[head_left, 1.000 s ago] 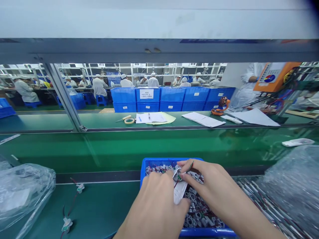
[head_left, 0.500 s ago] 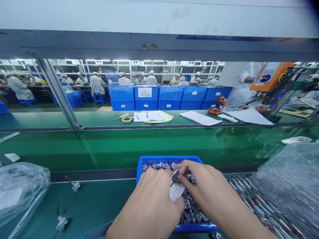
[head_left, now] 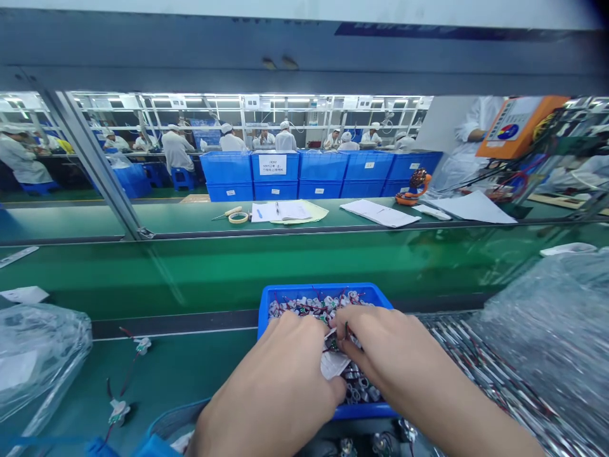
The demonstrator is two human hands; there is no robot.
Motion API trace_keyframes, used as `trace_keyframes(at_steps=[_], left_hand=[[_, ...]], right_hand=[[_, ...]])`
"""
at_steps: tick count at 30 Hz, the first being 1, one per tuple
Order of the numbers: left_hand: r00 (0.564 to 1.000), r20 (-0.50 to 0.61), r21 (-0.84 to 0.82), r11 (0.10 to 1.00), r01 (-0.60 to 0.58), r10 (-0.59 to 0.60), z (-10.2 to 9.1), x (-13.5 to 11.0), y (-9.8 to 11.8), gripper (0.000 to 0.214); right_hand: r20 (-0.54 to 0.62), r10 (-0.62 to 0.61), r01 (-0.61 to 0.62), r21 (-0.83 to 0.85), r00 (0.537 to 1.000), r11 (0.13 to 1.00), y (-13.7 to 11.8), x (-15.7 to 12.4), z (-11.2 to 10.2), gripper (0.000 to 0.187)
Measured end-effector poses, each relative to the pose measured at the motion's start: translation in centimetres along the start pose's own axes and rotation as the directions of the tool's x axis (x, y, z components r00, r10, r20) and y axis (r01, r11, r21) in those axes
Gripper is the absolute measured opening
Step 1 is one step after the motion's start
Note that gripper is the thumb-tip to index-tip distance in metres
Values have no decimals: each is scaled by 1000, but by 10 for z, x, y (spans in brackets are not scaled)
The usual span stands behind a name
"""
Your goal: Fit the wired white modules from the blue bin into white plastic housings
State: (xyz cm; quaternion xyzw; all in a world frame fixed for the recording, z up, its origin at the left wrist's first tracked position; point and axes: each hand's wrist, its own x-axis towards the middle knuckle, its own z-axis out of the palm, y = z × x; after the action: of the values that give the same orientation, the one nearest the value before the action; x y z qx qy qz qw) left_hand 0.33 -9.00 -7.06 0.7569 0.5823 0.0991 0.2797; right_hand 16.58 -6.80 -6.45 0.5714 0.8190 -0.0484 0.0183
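Two bare hands work close together over a blue plastic tray (head_left: 323, 291) that sits at the far edge of the green workbench (head_left: 181, 362). The left hand (head_left: 280, 381) and the right hand (head_left: 394, 355) meet above the tray's middle, their fingers curled narrow, and between them they pinch a small wired part (head_left: 333, 343), with a white paper strip (head_left: 333, 365) hanging below it. The fingertips hide most of that part, so its exact shape is hard to tell. The tray is heaped with white wired cylinders (head_left: 318, 309) tangled in red and dark leads.

Two similar wired pieces (head_left: 141, 344) lie on the bench left of the tray, one behind the other. A clear plastic bag (head_left: 38, 355) sits at the bench's left edge, and bubble wrap (head_left: 542, 330) lies at the right, over a spread of long wired strips (head_left: 476, 362). A blue-rimmed bin (head_left: 171, 422) shows at the near edge.

Beyond a green conveyor belt (head_left: 304, 273), a far bench carries an open notebook (head_left: 280, 212), a tape roll (head_left: 238, 218) and loose papers (head_left: 380, 212). Stacked blue crates (head_left: 318, 174) stand behind it, and co-workers in white coats and caps (head_left: 176, 151) sit further back.
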Motion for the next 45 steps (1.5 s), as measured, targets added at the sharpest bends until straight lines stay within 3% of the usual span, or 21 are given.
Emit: trace_keyframes(at_steps=[7, 12, 19, 28, 35, 38, 41, 45], left_hand=[[999, 28, -19, 999, -40, 40, -7, 3, -2, 9], [995, 95, -32, 999, 32, -29, -27, 5, -5, 30], [997, 76, -35, 999, -6, 9, -39, -2, -7, 30], [998, 61, 82, 996, -35, 30, -31, -6, 0, 27], [999, 22, 16, 999, 28, -29, -26, -6, 3, 36], [1000, 19, 7, 1000, 6, -6, -25, -8, 5, 40], [1000, 12, -9, 1000, -12, 12, -21, -8, 8, 42], [999, -23, -88, 995, -50, 48, -12, 2, 8, 46]], right_hand=[[-62, -156, 159, 52, 986, 986, 8, 1, 10, 23], [-49, -295, 299, 138, 954, 944, 14, 11, 11, 20], [-218, -414, 459, 231, 883, 858, 24, 11, 14, 27], [-192, -295, 329, 179, 936, 927, 11, 8, 17, 23], [-220, -190, 256, 326, 957, 910, 11, 10, 25, 25], [-232, -118, 195, 345, 965, 918, 14, 10, 27, 15], [-164, -14, 80, 401, 986, 913, 18, 13, 23, 27], [-83, -90, 113, 343, 993, 933, 24, 20, 4, 23]])
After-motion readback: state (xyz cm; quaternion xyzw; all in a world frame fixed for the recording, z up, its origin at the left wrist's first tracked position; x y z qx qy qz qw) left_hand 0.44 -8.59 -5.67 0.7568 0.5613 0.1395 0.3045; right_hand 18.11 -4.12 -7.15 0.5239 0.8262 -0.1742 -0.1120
